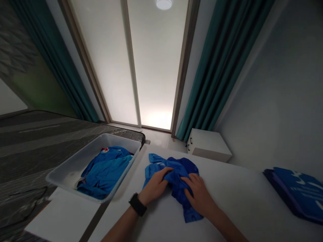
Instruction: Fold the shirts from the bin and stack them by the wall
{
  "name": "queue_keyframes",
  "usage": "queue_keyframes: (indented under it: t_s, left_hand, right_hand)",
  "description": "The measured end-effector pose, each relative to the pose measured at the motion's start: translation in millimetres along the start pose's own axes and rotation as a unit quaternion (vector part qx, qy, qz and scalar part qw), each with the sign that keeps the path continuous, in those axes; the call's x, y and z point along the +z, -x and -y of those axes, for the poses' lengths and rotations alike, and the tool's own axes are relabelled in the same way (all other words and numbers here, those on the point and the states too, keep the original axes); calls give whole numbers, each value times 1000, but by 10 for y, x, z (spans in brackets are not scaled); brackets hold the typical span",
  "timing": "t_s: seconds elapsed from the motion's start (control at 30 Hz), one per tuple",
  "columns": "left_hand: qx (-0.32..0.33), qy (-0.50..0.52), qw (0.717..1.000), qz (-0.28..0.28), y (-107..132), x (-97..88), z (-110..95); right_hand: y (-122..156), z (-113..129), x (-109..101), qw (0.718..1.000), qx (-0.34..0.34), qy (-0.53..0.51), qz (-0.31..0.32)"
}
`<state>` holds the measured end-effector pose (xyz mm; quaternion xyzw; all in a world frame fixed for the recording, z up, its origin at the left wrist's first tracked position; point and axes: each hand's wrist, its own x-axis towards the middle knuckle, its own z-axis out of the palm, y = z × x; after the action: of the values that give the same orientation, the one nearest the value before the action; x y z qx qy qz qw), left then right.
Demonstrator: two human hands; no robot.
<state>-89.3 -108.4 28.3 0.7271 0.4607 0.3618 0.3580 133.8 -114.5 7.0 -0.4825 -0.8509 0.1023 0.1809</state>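
Observation:
A crumpled blue garment (176, 168) lies on the white table (239, 198) in front of me. My left hand (155, 186), with a black watch on the wrist, has its fingers curled into the cloth on the left side. My right hand (199, 194) presses on the garment's right side with its fingers bunched into the fabric. Both hands grip the same garment.
A white plastic bin (75, 161) at the left holds more blue clothing (106, 171). A stack of folded dark blue garments (297, 193) lies at the table's right edge. Beyond stand a small white cabinet (209, 146), a bed (30, 141), teal curtains and a bright window.

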Motion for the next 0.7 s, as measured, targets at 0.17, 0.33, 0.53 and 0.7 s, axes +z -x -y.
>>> queue_keyframes:
  t_s: [0.17, 0.33, 0.53, 0.7]
  left_hand:
    - [35, -45, 998, -17, 25, 272, 219]
    - [59, -84, 995, -1, 143, 252, 296]
    - [81, -146, 986, 7, 163, 240, 318]
    - [81, -152, 985, 16, 140, 241, 293]
  right_hand:
    - [304, -95, 131, 998, 17, 8, 58]
    - [404, -45, 299, 999, 8, 27, 34]
    - [365, 64, 347, 999, 3, 39, 5]
    - [311, 59, 370, 1000, -12, 15, 15]
